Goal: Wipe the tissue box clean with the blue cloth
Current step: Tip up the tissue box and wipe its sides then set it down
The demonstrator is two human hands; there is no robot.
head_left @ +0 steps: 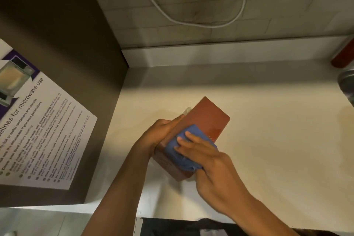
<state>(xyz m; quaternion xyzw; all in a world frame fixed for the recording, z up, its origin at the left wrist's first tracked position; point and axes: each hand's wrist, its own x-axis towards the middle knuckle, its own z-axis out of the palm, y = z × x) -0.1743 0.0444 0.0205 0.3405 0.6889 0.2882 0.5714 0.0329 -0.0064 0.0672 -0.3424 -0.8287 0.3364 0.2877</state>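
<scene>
One reddish-brown tissue box (206,120) lies on a pale countertop (268,140). The left hand (162,130) grips its left side. The right hand (206,161), fingers fairly straight, presses one blue cloth (182,151) onto the box's upper face.

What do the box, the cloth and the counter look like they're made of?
Box: smooth reddish-brown surface with a slight sheen, maybe leatherette or lacquered wood; can't tell which. Cloth: soft blue fabric, bunched and creased. Counter: smooth pale matte surface, probably laminate.
</scene>
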